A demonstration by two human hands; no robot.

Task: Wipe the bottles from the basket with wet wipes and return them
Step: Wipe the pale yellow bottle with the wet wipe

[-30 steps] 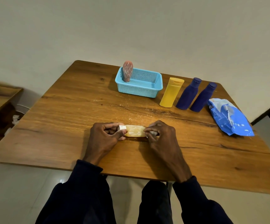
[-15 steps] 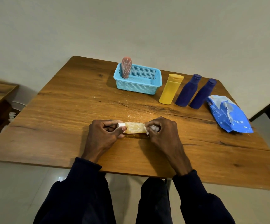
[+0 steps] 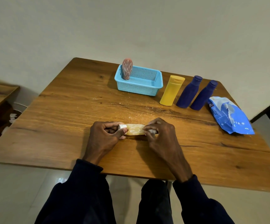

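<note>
Head view: wiping is under way on a small amber bottle (image 3: 135,129), lying on its side near the middle of the table (image 3: 69,110), toward its near edge. The person's left hand (image 3: 106,137) is clenching the white-capped end, steadying it; the right hand (image 3: 161,135) is pinching a wet wipe (image 3: 152,131) against the bottle's other end (the wipe is mostly hidden under the fingers). Next, the bottle probably needs rolling to expose unwiped sides, then returning to the blue basket (image 3: 139,88) at the far edge, where one pink bottle (image 3: 127,68) is standing.
</note>
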